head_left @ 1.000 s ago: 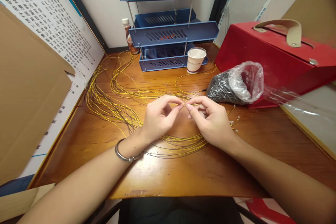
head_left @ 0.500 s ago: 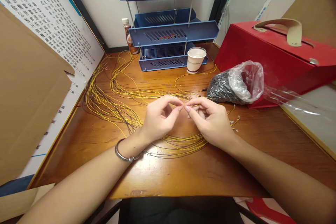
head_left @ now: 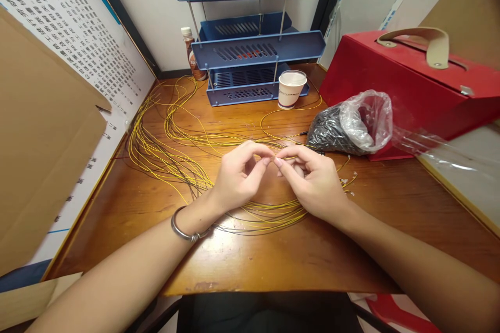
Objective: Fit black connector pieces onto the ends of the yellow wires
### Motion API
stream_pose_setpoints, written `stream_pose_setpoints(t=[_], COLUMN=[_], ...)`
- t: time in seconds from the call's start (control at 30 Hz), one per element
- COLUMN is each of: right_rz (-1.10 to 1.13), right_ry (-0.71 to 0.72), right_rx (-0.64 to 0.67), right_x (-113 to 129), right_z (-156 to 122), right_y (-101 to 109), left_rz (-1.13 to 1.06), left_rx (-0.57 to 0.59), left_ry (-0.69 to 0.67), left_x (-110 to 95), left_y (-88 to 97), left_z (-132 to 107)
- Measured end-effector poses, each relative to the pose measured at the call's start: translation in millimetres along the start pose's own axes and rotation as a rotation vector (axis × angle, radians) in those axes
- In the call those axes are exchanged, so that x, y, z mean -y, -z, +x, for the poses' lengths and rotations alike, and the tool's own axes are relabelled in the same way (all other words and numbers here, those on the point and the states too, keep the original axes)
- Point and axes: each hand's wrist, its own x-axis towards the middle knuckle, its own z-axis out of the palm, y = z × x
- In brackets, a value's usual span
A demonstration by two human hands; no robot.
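My left hand [head_left: 240, 174] is closed in a pinch, thumb against index finger. What it holds is too small to make out. Opposite it, almost fingertip to fingertip, my right hand [head_left: 310, 179] pinches the end of a thin yellow wire [head_left: 289, 157], partly hidden by the fingers. Under and around both hands lies a loose bundle of long yellow and black wires [head_left: 269, 213], which loops out to the left. Beyond my right hand, a clear plastic bag [head_left: 328, 132] of small dark pieces lies with its mouth toward the right.
A blue tiered tray rack [head_left: 258, 52] stands at the back, with a paper cup [head_left: 291, 91] before it and a brown bottle [head_left: 194, 57] beside it. A red box [head_left: 410, 83] with a beige handle is at right. Cardboard [head_left: 47, 140] leans at left on the wooden table [head_left: 242, 270].
Both hands stay almost in the same place, with only a slight shift of the pinching fingers. The wires, bag and cup have not moved.
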Motion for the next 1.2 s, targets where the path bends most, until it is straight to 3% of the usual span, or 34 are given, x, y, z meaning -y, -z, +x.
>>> stream_pose_setpoints(t=[0.37, 0.6, 1.2], right_rz=[0.013, 0.011, -0.002], right_ry=[-0.021, -0.021, -0.012], right_rx=[-0.014, -0.026, -0.031], right_x=[-1.0, -1.6, -4.1], right_z=[0.2, -0.6, -0.4], right_y=[-0.1, 1.1, 0.6], left_rz=[-0.11, -0.006, 0.066], left_rx=[-0.003, 0.045, 0.052], left_ry=[0.149, 0.062, 0.063], left_x=[2.2, 0.2, 1.4], left_y=[-0.7, -0.1, -1.5], left_z=[-2.9, 1.0, 1.8])
